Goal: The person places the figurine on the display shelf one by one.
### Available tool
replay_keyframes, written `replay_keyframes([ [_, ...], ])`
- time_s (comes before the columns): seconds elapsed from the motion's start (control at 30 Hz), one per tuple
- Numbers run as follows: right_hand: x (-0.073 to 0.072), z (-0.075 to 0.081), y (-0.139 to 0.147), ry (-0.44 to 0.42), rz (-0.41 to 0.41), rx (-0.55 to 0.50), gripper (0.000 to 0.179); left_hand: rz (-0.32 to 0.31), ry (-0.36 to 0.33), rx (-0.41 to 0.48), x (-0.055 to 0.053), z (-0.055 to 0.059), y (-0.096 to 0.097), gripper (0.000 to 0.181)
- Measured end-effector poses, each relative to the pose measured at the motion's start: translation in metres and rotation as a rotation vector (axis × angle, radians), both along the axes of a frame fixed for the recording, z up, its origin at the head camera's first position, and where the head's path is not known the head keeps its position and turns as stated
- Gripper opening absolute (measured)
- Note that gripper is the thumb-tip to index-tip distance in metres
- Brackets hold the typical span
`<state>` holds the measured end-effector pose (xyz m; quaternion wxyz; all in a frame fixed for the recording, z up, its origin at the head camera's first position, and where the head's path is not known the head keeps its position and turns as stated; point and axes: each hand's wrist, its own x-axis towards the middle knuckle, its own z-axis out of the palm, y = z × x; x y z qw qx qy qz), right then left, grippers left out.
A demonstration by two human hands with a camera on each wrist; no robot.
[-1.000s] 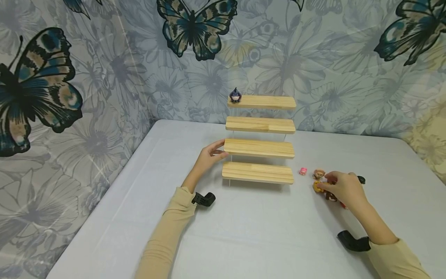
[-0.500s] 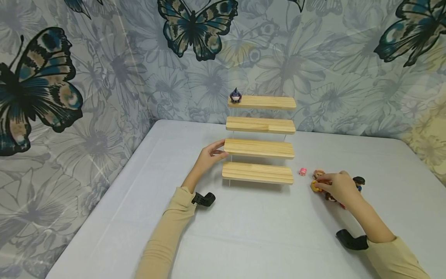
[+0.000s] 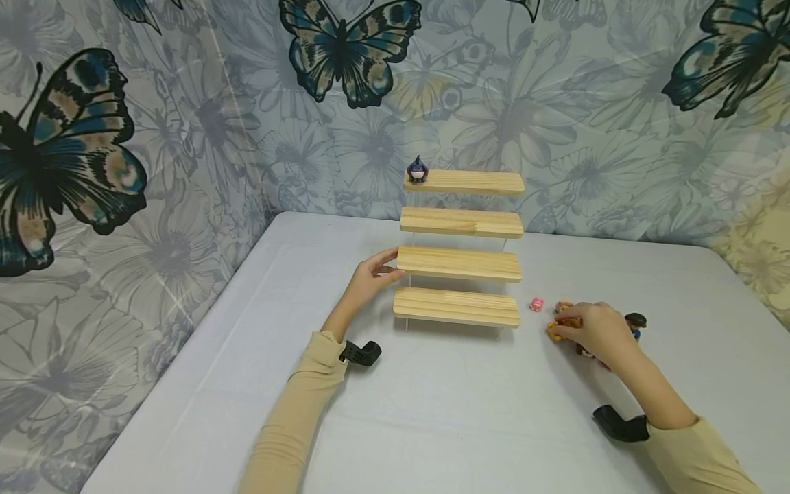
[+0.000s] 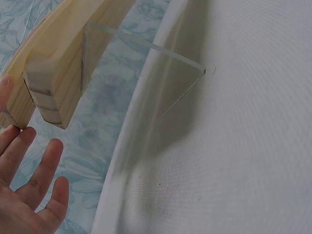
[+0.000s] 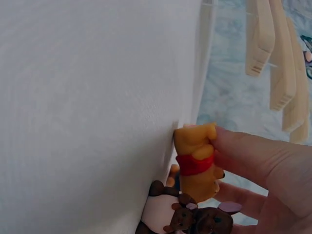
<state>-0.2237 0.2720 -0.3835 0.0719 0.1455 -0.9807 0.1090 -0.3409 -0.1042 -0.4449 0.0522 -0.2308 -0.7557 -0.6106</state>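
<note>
My left hand (image 3: 370, 278) holds the left end of the second-lowest wooden tier of the display shelf (image 3: 459, 264). In the left wrist view, the fingers (image 4: 51, 156) not on the wood stand spread below the planks. Over at the right, my right hand (image 3: 601, 333) pinches a yellow bear figurine (image 5: 196, 163) with a red shirt, thumb on one side and fingers partly hidden behind it. A brown figurine (image 5: 161, 209) with a pale belly lies close under the bear. A purple figurine (image 3: 417, 171) stands at the left end of the top tier.
A pink figurine (image 3: 537, 304) stands between the shelf and the right hand. Another figurine (image 3: 564, 306) is partly hidden behind that hand, and a dark-topped one (image 3: 636, 322) stands to its right. White cloth covers the table (image 3: 469, 412); patterned fabric (image 3: 592, 137) hangs behind.
My right hand has shifted slightly left with the bear, and more of the dark-topped figurine shows. My left hand and the shelf stay put.
</note>
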Motion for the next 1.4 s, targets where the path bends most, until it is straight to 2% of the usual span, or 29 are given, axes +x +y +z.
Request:
replay_keyframes([
  [0.17, -0.001, -0.001, -0.006, -0.012, 0.035, -0.028, 0.037, 0.006, 0.013, -0.006, -0.001, -0.001, 0.0, 0.052],
  [0.2, -0.001, -0.001, -0.007, -0.01, 0.048, -0.033, 0.035, 0.008, 0.032, 0.0, -0.006, -0.008, -0.001, 0.051],
  [0.37, -0.004, -0.001, -0.011, -0.009, 0.086, -0.07, 0.022, 0.013, 0.055, 0.012, -0.007, -0.009, -0.001, 0.051],
  [0.6, -0.007, 0.0, -0.01, -0.087, -0.002, -0.21, 0.041, 0.023, 0.025, 0.005, -0.002, -0.007, -0.002, 0.051],
  [0.8, -0.006, 0.0, -0.008, -0.112, -0.048, -0.256, 0.043, 0.011, 0.024, 0.013, 0.004, 0.0, -0.001, 0.05],
  [0.87, -0.006, 0.0, -0.008, -0.125, -0.052, -0.275, 0.045, 0.006, 0.032, 0.017, 0.003, 0.0, -0.001, 0.051],
  [1.03, -0.004, -0.001, -0.007, -0.118, -0.055, -0.3, 0.043, 0.015, 0.042, 0.01, -0.003, -0.007, -0.001, 0.051],
  [1.23, -0.009, -0.015, 0.003, -0.033, -0.047, -0.324, 0.041, 0.032, 0.023, 0.003, -0.002, -0.009, 0.0, 0.05],
  [1.4, -0.024, -0.04, 0.022, -0.001, -0.039, -0.274, 0.04, 0.026, 0.028, 0.004, 0.001, -0.004, 0.001, 0.05],
])
